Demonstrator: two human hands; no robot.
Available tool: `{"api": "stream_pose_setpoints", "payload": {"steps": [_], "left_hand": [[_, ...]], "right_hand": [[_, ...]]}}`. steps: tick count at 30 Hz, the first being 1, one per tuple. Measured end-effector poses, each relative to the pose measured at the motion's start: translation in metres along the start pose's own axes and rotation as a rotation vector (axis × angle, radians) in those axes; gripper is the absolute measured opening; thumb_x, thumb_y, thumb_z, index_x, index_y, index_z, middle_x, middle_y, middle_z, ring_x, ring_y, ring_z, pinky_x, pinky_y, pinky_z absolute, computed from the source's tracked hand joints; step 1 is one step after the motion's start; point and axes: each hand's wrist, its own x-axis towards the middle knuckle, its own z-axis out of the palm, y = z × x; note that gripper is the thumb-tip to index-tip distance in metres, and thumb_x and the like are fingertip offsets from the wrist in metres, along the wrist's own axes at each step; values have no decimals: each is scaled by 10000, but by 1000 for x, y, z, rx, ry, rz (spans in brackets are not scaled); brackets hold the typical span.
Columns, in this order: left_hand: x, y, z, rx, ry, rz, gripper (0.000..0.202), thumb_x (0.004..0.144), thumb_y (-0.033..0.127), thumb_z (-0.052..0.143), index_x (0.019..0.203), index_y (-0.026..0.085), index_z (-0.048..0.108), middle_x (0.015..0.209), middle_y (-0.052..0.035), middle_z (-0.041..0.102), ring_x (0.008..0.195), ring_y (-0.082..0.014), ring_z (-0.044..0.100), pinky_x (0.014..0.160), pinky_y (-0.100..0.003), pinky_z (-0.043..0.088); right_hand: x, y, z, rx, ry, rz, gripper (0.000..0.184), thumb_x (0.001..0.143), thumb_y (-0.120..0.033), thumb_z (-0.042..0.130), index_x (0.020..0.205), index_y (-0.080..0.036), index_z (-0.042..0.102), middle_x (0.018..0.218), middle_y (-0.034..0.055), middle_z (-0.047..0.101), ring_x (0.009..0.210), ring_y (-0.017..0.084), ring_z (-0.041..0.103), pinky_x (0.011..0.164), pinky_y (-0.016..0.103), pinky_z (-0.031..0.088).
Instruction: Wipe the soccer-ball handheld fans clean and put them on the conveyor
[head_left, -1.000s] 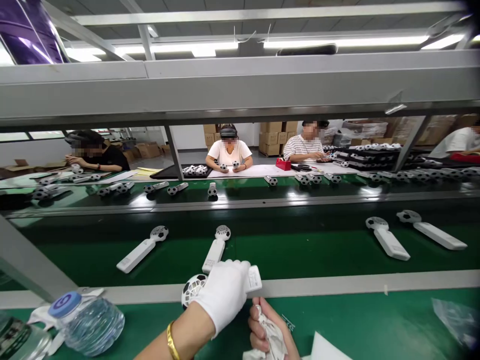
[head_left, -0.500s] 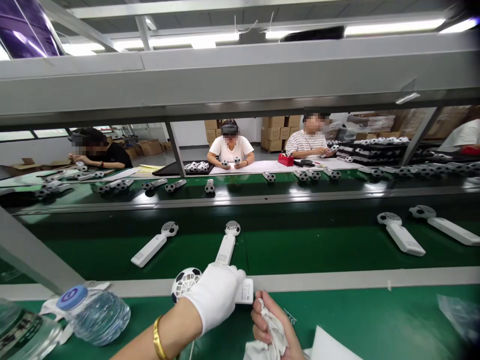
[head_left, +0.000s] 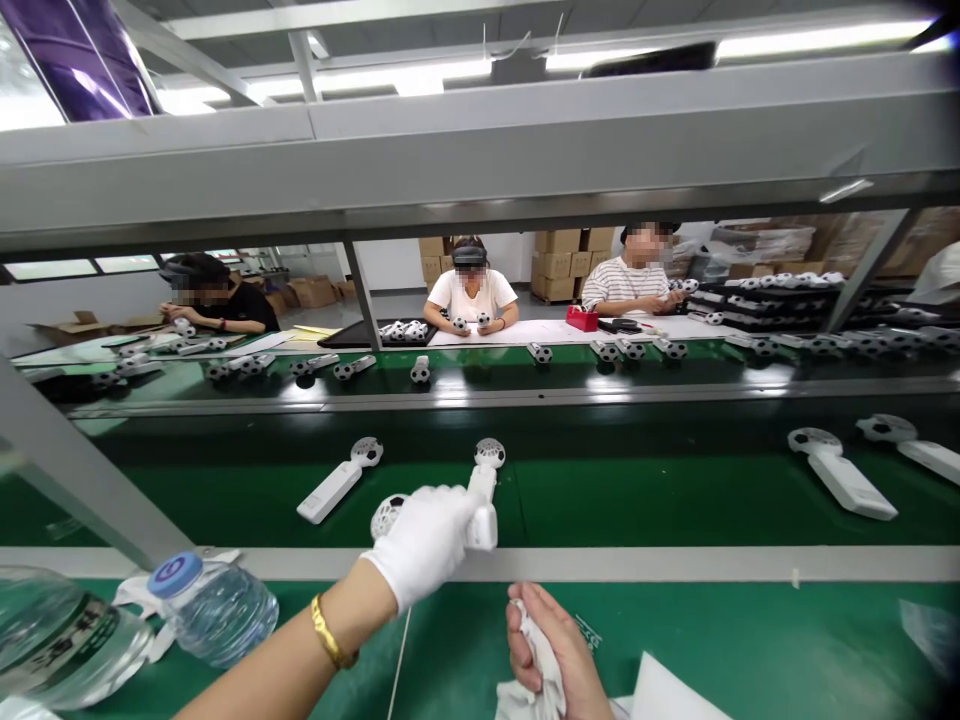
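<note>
My left hand [head_left: 424, 540], in a white glove, is closed round a white handheld fan [head_left: 481, 528] with a round football-patterned head that shows left of the glove. It is over the near edge of the green conveyor belt. Just behind it on the belt lies another such fan [head_left: 489, 455], its handle partly covered by the one I hold. One more fan [head_left: 330, 490] lies to the left. My bare right hand [head_left: 559, 645] is curled round a crumpled white cloth [head_left: 544, 660] above the green worktop, low in the view.
Two water bottles [head_left: 214, 610] stand at the lower left by a slanted grey post [head_left: 90, 470]. Two fans [head_left: 847, 480] lie on the belt at the right. A white sheet [head_left: 675, 690] is at the bottom. Co-workers [head_left: 472, 295] sit across the line, beneath a grey overhead beam [head_left: 480, 165].
My left hand has carried the fan forward, from over the front rail to the belt's edge. My right hand stays low with the cloth. The camera view has shifted slightly.
</note>
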Motion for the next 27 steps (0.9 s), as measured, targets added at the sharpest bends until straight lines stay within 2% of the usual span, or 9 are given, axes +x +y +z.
{"api": "stream_pose_setpoints", "payload": {"steps": [3,7,10,13,15,18,20,23,27], "left_hand": [[27,-30,7,-220,267,-196,127,771,219,509,879,222,575,824,-20,622,773,-190,599,746,-327,470],[50,-57,37,-544,564,-407,380,753,261,559,1105,155,465,1022,-80,608,941,-177,604,904,-331,459],[42,-59,55,-790,685,-501,415,780,271,539,1135,102,404,929,-97,621,893,-168,638,878,-327,500],[15,-58,59,-920,820,-581,473,808,348,549,1197,160,356,1129,-123,558,1059,-171,586,935,-308,472],[-7,-61,60,-920,784,-624,474,812,398,548,1212,222,363,1271,-102,482,1160,-178,518,973,-318,443],[-29,-66,71,-821,516,-656,364,770,407,587,1067,199,558,1282,-106,490,1217,-249,455,1048,-413,349],[-30,-68,83,-747,390,-639,286,761,396,589,957,193,639,1289,-105,484,1247,-274,408,1086,-436,263],[-10,-68,98,-693,311,-605,304,830,377,475,1011,185,627,1295,-108,486,1259,-248,398,1070,-401,278],[39,-59,96,-622,288,-591,327,848,286,418,1063,111,591,1230,-175,528,1219,-278,447,1008,-414,352]], "right_hand": [[4,2,-2,-5,-16,13,484,605,-508,780,828,-135,567,569,-41,551,337,20,356,313,149,201],[9,6,-5,25,-10,32,501,562,-509,805,803,-134,577,582,-31,574,346,26,398,333,152,220],[13,10,-5,35,10,-34,496,556,-515,806,759,-120,585,555,-31,565,337,11,400,354,140,220],[15,9,-3,48,25,-42,510,529,-521,815,738,-118,583,542,-34,557,328,6,389,357,138,211],[13,6,0,67,52,3,541,475,-519,834,749,-129,577,556,-37,563,328,17,383,337,148,200],[8,-1,6,59,51,63,583,418,-519,850,757,-142,561,541,-47,551,323,30,365,317,163,194],[6,-4,8,43,39,65,578,426,-522,845,751,-144,553,536,-46,549,328,31,365,320,164,203],[4,-4,8,26,23,61,560,453,-524,836,753,-144,554,527,-46,547,323,28,358,325,164,198],[11,6,-1,63,28,-16,508,515,-501,825,766,-134,579,568,-29,568,345,24,402,356,152,203]]}}
